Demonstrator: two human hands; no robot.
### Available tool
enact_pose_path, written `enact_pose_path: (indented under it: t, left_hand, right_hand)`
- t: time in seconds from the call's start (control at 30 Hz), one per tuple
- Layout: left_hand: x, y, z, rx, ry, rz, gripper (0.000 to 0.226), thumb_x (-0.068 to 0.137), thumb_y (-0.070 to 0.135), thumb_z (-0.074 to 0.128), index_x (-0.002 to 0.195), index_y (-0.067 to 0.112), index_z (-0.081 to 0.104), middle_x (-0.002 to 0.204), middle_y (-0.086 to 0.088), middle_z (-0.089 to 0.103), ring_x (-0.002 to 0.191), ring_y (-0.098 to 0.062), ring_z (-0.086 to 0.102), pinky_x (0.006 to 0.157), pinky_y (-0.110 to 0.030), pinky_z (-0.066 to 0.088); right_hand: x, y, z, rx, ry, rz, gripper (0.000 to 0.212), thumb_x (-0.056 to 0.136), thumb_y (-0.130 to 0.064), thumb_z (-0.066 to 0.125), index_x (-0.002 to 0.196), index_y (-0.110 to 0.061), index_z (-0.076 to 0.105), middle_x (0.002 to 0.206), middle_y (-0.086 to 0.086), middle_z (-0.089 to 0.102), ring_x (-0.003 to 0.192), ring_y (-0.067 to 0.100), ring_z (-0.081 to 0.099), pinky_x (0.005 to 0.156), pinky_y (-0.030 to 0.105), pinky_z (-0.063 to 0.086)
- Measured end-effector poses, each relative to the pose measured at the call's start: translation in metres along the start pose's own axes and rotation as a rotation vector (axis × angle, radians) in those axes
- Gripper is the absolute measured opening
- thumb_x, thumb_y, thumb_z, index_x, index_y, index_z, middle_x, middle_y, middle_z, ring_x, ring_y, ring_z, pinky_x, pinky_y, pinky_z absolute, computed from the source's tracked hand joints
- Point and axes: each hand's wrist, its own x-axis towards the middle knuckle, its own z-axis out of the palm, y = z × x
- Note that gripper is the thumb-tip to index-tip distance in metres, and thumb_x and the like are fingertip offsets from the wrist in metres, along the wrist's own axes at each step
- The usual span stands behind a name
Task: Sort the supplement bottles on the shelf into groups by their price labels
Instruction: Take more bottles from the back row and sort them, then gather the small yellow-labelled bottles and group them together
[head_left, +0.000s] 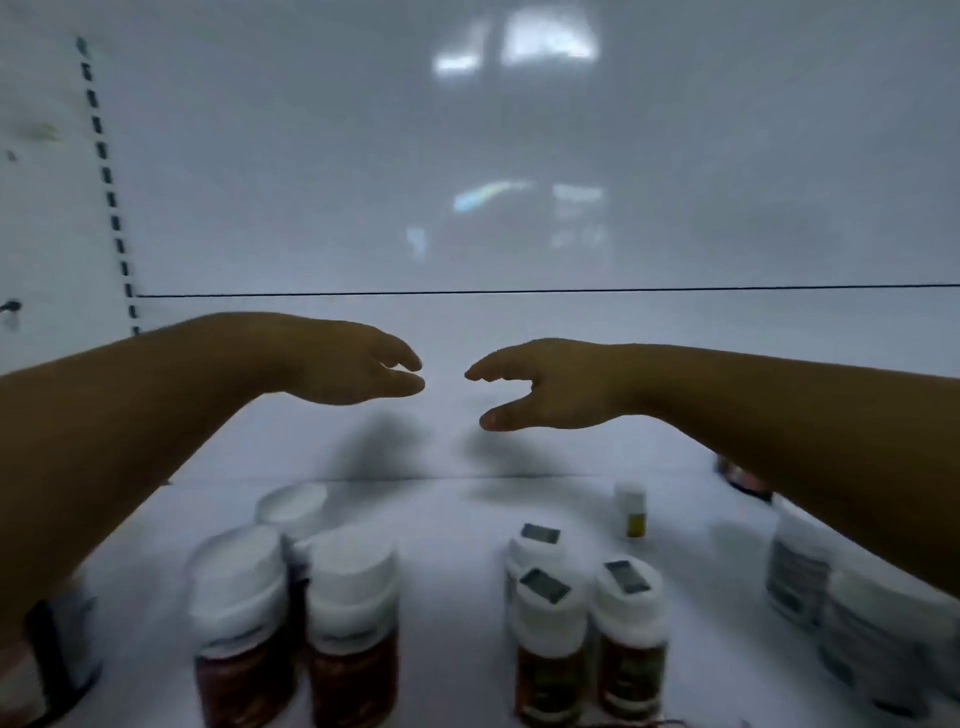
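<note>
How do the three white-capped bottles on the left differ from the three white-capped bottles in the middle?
The left group of reddish-brown round bottles has broad, plain white caps; the middle group of amber round bottles has narrower caps, each carrying a dark rectangular sticker. Both stand upright in tight clusters on the white shelf.

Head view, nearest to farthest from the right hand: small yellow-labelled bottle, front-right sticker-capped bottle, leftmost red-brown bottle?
1. The small yellow-labelled bottle, standing alone, just right of the right hand and closer to the camera.
2. The front-right sticker-capped bottle, near the front, right of centre.
3. The leftmost red-brown bottle, far over at front left.
</note>
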Motion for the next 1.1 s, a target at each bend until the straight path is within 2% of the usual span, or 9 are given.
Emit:
enact_pose_path:
  t: [0.23,0.33,0.4,0.63,0.77,0.83,0.9,1.0,1.1]
  left_hand:
    - [0.066,0.157,0.016,-0.015,-0.054,0.128,0.044,0.088,0.051,0.05,0.129,0.035,0.049,0.131,0.01,0.054,0.117,-0.012,0.05,0.099,-0.027,0.036]
    - [0.088,0.199,0.035,0.039,-0.172,0.166,0.045,0.088,0.043,0.056,0.13,0.033,0.048,0.13,0.007,0.055,0.11,-0.012,0.054,0.088,-0.023,0.04]
    - [0.098,0.214,0.047,0.101,-0.256,0.147,0.047,0.087,0.038,0.059,0.132,0.033,0.047,0.133,0.005,0.053,0.106,-0.012,0.055,0.086,-0.022,0.04]
    - [0.116,0.216,0.079,0.233,-0.428,0.019,0.057,0.082,0.033,0.068,0.134,0.031,0.046,0.134,-0.002,0.05,0.113,-0.021,0.055,0.097,-0.035,0.047]
    - [0.122,0.214,0.09,0.192,-0.483,0.017,0.057,0.08,0.02,0.071,0.132,0.023,0.049,0.128,-0.008,0.055,0.092,-0.019,0.059,0.079,-0.027,0.054]
    - [0.123,0.215,0.095,0.234,-0.477,0.049,0.051,0.08,0.018,0.071,0.128,0.019,0.052,0.124,-0.009,0.058,0.075,-0.016,0.059,0.069,-0.023,0.051]
    - [0.122,0.214,0.099,0.285,-0.459,0.077,0.046,0.08,0.02,0.07,0.124,0.017,0.056,0.121,-0.009,0.059,0.07,-0.016,0.059,0.062,-0.02,0.049]
    - [0.123,0.211,0.101,0.258,-0.426,0.121,0.038,0.083,0.018,0.067,0.119,0.017,0.059,0.118,-0.01,0.062,0.06,-0.01,0.057,0.06,-0.017,0.048]
    - [0.122,0.21,0.095,0.088,-0.381,0.138,0.036,0.082,0.013,0.068,0.117,0.015,0.058,0.116,-0.009,0.059,0.062,-0.01,0.06,0.062,-0.02,0.054]
  right_hand:
    - [-0.101,0.163,-0.051,-0.007,0.046,0.168,0.056,0.083,-0.053,0.056,0.133,-0.032,0.045,0.14,-0.007,0.047,0.126,0.01,0.043,0.096,0.022,0.029]
    - [-0.122,0.208,-0.055,-0.028,0.081,0.218,0.05,0.086,-0.045,0.057,0.131,-0.023,0.049,0.136,-0.002,0.052,0.119,0.014,0.05,0.093,0.021,0.035]
    - [-0.128,0.23,-0.054,-0.039,0.081,0.236,0.046,0.087,-0.041,0.057,0.128,-0.021,0.051,0.132,0.0,0.055,0.104,0.013,0.054,0.087,0.022,0.038]
    - [-0.135,0.263,-0.039,-0.268,0.035,0.166,0.022,0.083,-0.036,0.062,0.1,-0.021,0.061,0.104,0.0,0.062,0.085,0.015,0.053,0.067,0.024,0.041]
    - [-0.144,0.269,-0.03,-0.384,-0.064,0.148,0.03,0.081,-0.033,0.065,0.108,-0.022,0.062,0.107,-0.001,0.061,0.091,0.016,0.055,0.072,0.023,0.042]
    - [-0.147,0.27,-0.023,-0.445,-0.082,0.152,0.034,0.081,-0.032,0.065,0.114,-0.022,0.062,0.11,0.0,0.063,0.094,0.016,0.057,0.073,0.022,0.04]
    - [-0.147,0.27,-0.017,-0.481,-0.1,0.165,0.036,0.082,-0.031,0.065,0.117,-0.022,0.061,0.112,0.0,0.065,0.093,0.015,0.057,0.074,0.022,0.04]
    - [-0.149,0.268,-0.01,-0.514,-0.134,0.176,0.036,0.084,-0.028,0.062,0.119,-0.021,0.06,0.113,0.002,0.065,0.093,0.017,0.058,0.077,0.023,0.041]
    - [-0.151,0.268,-0.003,-0.567,-0.151,0.183,0.037,0.084,-0.023,0.061,0.121,-0.018,0.059,0.116,0.005,0.063,0.101,0.021,0.059,0.084,0.027,0.045]
